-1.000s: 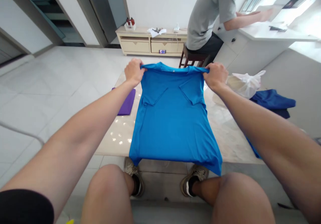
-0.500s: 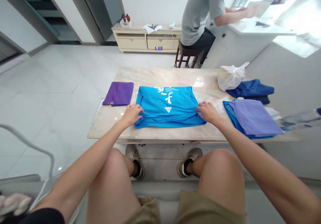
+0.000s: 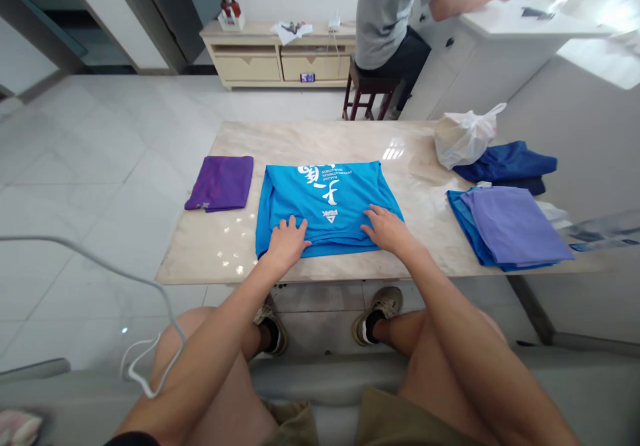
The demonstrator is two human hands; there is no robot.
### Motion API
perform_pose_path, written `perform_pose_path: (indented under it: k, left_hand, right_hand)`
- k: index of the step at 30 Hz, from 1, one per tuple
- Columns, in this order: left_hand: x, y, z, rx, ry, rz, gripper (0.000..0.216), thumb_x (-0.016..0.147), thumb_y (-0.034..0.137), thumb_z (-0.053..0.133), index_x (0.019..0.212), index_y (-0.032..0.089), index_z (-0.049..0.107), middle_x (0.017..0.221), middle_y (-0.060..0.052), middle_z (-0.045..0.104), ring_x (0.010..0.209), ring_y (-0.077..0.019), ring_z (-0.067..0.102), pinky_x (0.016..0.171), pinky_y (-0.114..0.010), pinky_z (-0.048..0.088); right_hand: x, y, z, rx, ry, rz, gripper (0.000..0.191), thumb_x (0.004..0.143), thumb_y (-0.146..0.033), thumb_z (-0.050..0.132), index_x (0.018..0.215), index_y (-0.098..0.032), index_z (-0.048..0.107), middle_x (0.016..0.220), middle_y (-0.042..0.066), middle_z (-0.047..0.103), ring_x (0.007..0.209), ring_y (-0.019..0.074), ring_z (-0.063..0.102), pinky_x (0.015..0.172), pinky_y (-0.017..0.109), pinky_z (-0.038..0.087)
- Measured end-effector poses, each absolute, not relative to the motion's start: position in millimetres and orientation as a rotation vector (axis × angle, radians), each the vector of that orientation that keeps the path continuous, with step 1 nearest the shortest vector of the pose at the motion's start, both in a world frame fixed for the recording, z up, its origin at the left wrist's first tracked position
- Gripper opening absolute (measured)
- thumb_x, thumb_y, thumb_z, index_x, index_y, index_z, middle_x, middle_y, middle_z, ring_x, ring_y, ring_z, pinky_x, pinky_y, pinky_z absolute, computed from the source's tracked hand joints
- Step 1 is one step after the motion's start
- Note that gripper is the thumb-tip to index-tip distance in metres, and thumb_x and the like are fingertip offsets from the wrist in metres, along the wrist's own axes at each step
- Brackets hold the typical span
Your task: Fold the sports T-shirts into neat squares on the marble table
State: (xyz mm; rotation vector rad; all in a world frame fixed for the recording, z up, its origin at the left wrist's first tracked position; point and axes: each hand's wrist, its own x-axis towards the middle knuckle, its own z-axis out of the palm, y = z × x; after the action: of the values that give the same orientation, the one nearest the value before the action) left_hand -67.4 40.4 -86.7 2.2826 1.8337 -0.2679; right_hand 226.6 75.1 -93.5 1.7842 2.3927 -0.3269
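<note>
A blue T-shirt with white lettering lies folded into a wide rectangle on the marble-patterned table. On its near left part rests my left hand, palm down, fingers spread over the fabric. My right hand lies on the near right part, its fingers stretched out and apart. Small creases run along the shirt's near edge between the two hands. To the left of the shirt is a folded purple garment, touched by neither hand.
At the table's right end are folded lilac cloth over blue fabric, a dark blue garment, a white plastic bag and a clear bottle. Beyond, a person sits on a stool. A cable hangs at left.
Both hands have moved inward from the shirt's side edges onto its near part. Their fingers have gone from gripping the sides to lying spread on the cloth. The view has shifted slightly.
</note>
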Motion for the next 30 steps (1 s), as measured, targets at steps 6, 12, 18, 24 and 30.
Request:
perform_pose_path:
  k: [6, 12, 18, 24, 30]
  left_hand:
    - [-78, 68, -94, 2.298, 1.659, -0.310, 0.076, 0.101, 0.043, 0.077, 0.170, 0.026, 0.049, 0.175, -0.024, 0.046, 0.156, -0.0469, 0.050, 0.116, -0.051, 0.054]
    - [-98, 100, -74, 2.274, 1.689, -0.247, 0.043, 0.105, 0.033, 0.069, 0.147, 0.020, 0.068, 0.161, -0.020, 0.063, 0.148, -0.0394, 0.060, 0.117, -0.048, 0.052]
    - [-10, 35, -72, 2.507, 1.368, -0.005, 0.032, 0.109, 0.033, 0.064, 0.138, 0.021, 0.068, 0.138, -0.015, 0.071, 0.128, -0.0329, 0.067, 0.102, -0.043, 0.055]
    - [68, 7, -88, 2.333, 1.291, 0.259, 0.061, 0.104, 0.060, 0.071, 0.148, 0.019, 0.058, 0.143, -0.018, 0.067, 0.135, -0.0367, 0.061, 0.112, -0.047, 0.049]
    - [111, 11, -93, 2.166, 1.416, 0.149, 0.083, 0.089, 0.076, 0.079, 0.146, 0.018, 0.062, 0.144, -0.022, 0.065, 0.137, -0.0451, 0.059, 0.117, -0.058, 0.047]
  right_hand:
    - [235, 105, -89, 1.876, 2.192, -0.359, 0.057, 0.116, -0.039, 0.045, 0.166, -0.011, 0.053, 0.178, 0.024, 0.042, 0.161, 0.0381, 0.048, 0.132, 0.048, 0.040]
    - [235, 93, -60, 1.961, 1.967, -0.462, 0.055, 0.116, -0.052, 0.041, 0.135, -0.015, 0.077, 0.136, 0.025, 0.077, 0.129, 0.0380, 0.074, 0.108, 0.043, 0.056]
    - [280, 80, -43, 2.177, 1.793, -0.416, 0.055, 0.116, -0.045, 0.039, 0.136, -0.011, 0.078, 0.137, 0.029, 0.075, 0.130, 0.0396, 0.074, 0.106, 0.045, 0.056]
    - [303, 73, -46, 2.293, 1.680, -0.445, 0.055, 0.115, -0.044, 0.040, 0.141, -0.011, 0.075, 0.141, 0.028, 0.074, 0.133, 0.0375, 0.072, 0.105, 0.041, 0.056]
    - [302, 78, -38, 2.366, 1.684, -0.439, 0.054, 0.116, -0.044, 0.039, 0.138, -0.010, 0.075, 0.136, 0.029, 0.076, 0.130, 0.0389, 0.074, 0.103, 0.042, 0.057]
